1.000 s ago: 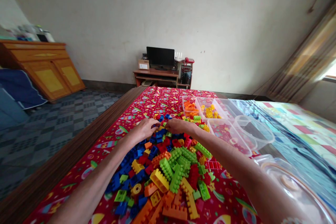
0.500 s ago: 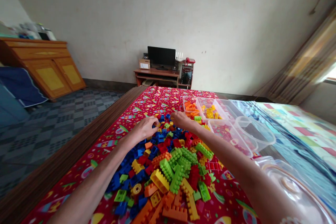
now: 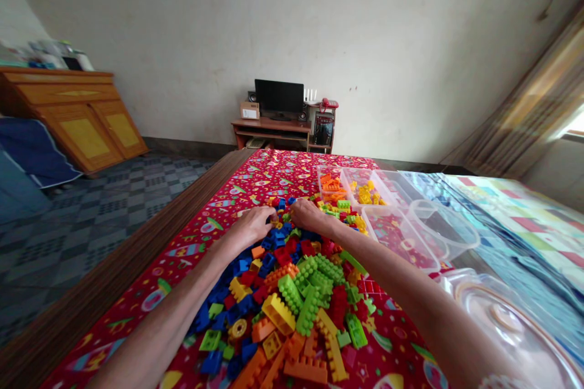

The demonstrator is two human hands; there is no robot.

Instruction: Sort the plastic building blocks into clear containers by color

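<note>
A heap of plastic building bricks (image 3: 292, 292) in blue, red, green, yellow and orange lies on a red patterned cloth (image 3: 255, 179). My left hand (image 3: 253, 226) and my right hand (image 3: 309, 216) reach to the heap's far edge, nearly touching each other. Both have their fingers curled down among small bricks there; what they pinch is too small to name. Just beyond my right hand stand clear bins, one with orange bricks (image 3: 331, 185) and one with yellow bricks (image 3: 365, 191).
Another clear bin (image 3: 399, 234) and a round clear tub (image 3: 449, 234) sit at the right. A large clear lid (image 3: 515, 328) lies at the lower right. The table's wooden edge (image 3: 114, 273) runs along the left. A desk with a monitor (image 3: 279, 97) stands at the far wall.
My right hand went out toward the bins half a second ago and has come back beside my left hand. The left hand has hardly moved.
</note>
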